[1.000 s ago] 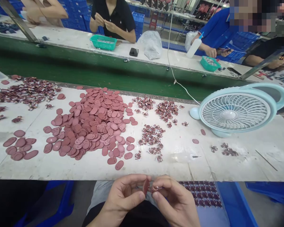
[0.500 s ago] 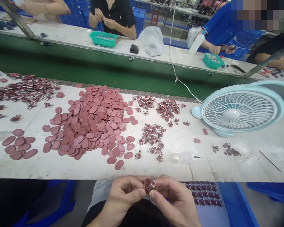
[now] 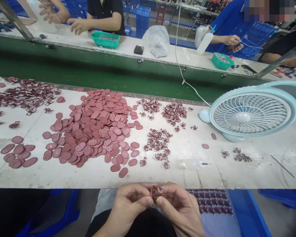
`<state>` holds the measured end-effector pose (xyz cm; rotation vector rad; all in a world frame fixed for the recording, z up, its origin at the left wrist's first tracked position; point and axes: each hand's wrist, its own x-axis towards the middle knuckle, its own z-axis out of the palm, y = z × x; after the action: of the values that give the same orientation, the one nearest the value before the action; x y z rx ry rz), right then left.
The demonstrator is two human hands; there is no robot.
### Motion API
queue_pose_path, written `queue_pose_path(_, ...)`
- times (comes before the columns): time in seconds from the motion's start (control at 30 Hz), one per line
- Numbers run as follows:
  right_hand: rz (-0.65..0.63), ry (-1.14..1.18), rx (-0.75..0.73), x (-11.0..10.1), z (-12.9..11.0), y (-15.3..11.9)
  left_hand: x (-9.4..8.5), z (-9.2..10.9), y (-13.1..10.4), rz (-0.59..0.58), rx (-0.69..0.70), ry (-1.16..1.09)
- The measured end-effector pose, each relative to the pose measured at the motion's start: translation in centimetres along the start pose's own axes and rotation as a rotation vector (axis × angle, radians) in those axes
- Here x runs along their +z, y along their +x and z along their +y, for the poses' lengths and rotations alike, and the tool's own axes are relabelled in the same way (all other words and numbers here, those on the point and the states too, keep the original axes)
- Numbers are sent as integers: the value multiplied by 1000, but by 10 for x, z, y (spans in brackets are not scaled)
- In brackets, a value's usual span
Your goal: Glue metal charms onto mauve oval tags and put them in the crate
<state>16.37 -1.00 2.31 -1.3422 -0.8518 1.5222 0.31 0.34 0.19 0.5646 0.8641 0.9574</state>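
Just in front of the table's near edge, my left hand (image 3: 130, 205) and my right hand (image 3: 180, 205) pinch a small dark red piece (image 3: 155, 193) between thumbs and fingers. It looks like an oval disc with a small pale-edged part on it; my fingertips partly cover it. Beyond my hands lies a large heap of reddish oval discs (image 3: 96, 131). To its right are clusters of small dark red, pale-edged parts (image 3: 158, 141). A clear bottle with a thin dark tip (image 3: 191, 163) lies on its side nearby.
A light blue fan (image 3: 249, 115) stands at the right of the white table (image 3: 162, 179). Below the edge, a blue crate (image 3: 249, 214) holds rows of dark red pieces (image 3: 213, 201). A thin rod (image 3: 282, 165) lies at right. Several people work across the green divider (image 3: 101, 67).
My hands stay nearly in place, with the small piece slightly turned between them. Across the divider, one person's hands have lowered and reached left; another has a white bottle near their hands.
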Motion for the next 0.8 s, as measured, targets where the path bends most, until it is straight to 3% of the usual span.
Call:
queue_pose_path(0.1,88,73,4,-4,6,-4,-9,5,-1,-4,49,165)
queue_pose_path(0.17,222,133,15,-17,15,-9,-23,14,2,18,173,446)
queue_pose_path(0.3,397,114,8,-68,39,-22,-49,41,21,76,594,1269)
queue_pose_path(0.37,499,72,19,-97,50,-31,-54,53,33,83,651,1586)
queue_pose_path(0.43,579,13,10,-123,58,-42,-54,59,43,43,616,1769)
queue_pose_path(0.63,778,-267,61,-177,96,-81,-54,67,52,-12,286,1763)
queue_pose_path(0.8,882,-400,146,-192,153,-96,-60,69,48,-69,200,1429)
